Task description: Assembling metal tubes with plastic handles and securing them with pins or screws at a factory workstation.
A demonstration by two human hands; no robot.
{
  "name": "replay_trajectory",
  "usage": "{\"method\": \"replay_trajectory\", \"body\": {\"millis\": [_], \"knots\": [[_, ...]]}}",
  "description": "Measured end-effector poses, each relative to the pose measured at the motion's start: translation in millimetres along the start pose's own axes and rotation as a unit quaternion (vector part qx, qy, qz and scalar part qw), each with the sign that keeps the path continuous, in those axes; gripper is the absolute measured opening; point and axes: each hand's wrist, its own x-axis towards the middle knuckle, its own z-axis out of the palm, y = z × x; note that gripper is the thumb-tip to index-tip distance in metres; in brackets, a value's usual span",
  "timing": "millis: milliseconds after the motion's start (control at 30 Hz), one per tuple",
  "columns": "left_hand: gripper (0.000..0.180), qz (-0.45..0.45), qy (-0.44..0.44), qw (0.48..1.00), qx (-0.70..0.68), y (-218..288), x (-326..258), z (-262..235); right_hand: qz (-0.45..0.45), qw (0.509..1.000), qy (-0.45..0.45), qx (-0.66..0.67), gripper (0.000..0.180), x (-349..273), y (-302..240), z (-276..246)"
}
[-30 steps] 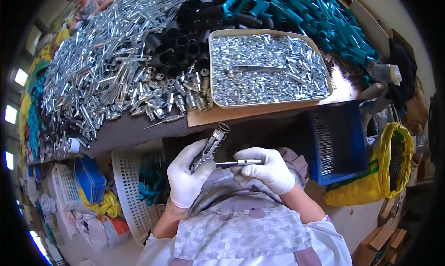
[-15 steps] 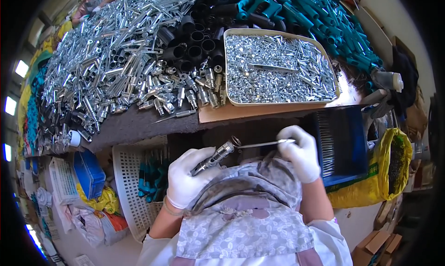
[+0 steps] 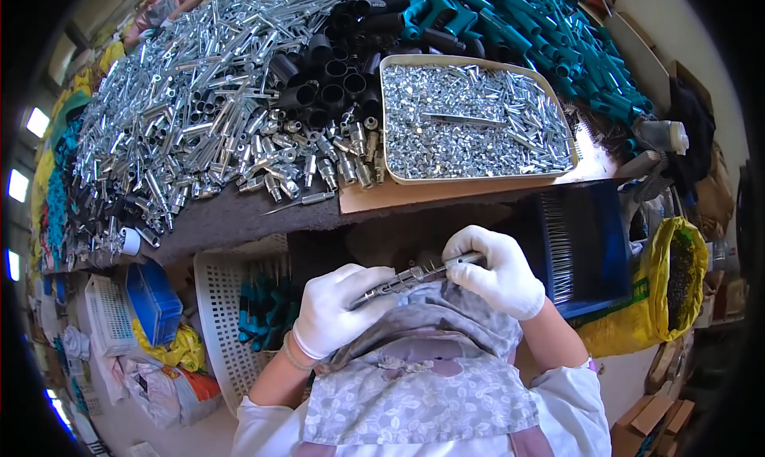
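In front of my apron, my left hand [image 3: 339, 309], in a white glove, is closed around a slotted metal cylinder fitting [image 3: 402, 280], which lies tilted with its far end up to the right. My gloved right hand [image 3: 500, 280] pinches a slim grey metal tool [image 3: 465, 259] right at that end. The two pieces meet or nearly meet between my hands; exact contact is too small to tell. My right fingers hide part of the tool. Beyond, at the bench edge, lies a thin pointed tool [image 3: 303, 202] beside several shiny metal fittings [image 3: 327, 170].
A tray [image 3: 478, 180] of small metal pieces stands on the bench. Heaps of metal tubes [image 3: 199, 82], black sleeves [image 3: 331, 94] and teal handles [image 3: 550, 43] surround it. Below are a white basket [image 3: 219, 321], blue bin [image 3: 594, 258] and yellow sack [image 3: 629, 329]. A co-worker [image 3: 163, 3] sits far left.
My right hand has moved left and in to the fitting; the thin shaft and wire ring seen before no longer show clearly. The fitting has tipped flatter in my left hand.
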Motion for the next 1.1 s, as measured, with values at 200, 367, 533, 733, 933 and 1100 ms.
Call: {"method": "replay_trajectory", "body": {"millis": [200,367,533,733,933,1100], "knots": [[0.031,0.001,-0.002,1.0,0.012,2.8,-0.1,-0.8,-0.003,0.999,-0.013,-0.03,0.019,-3.4,4.8,-10.6],[0.032,0.007,-0.016,1.0,0.0,-1.1,2.8,2.0,-0.006,1.0,-0.011,-0.012,0.018,-4.4,8.8,-6.9],[0.032,-0.02,-0.04,0.999,-0.021,-0.2,4.2,4.6,0.04,0.998,-0.023,0.047,0.019,-7.4,10.1,-10.6],[0.032,0.021,-0.03,0.999,-0.013,-2.9,4.6,6.0,0.055,0.998,-0.015,0.019,0.02,-6.6,8.2,-14.3],[0.031,0.027,-0.028,0.999,-0.017,-1.5,6.0,8.5,0.004,0.999,-0.035,-0.021,0.02,-7.3,12.8,-6.8],[0.034,0.01,-0.063,0.996,-0.055,-3.2,5.1,6.1,-0.127,0.985,-0.059,-0.098,0.025,-11.1,18.5,4.6]]}}
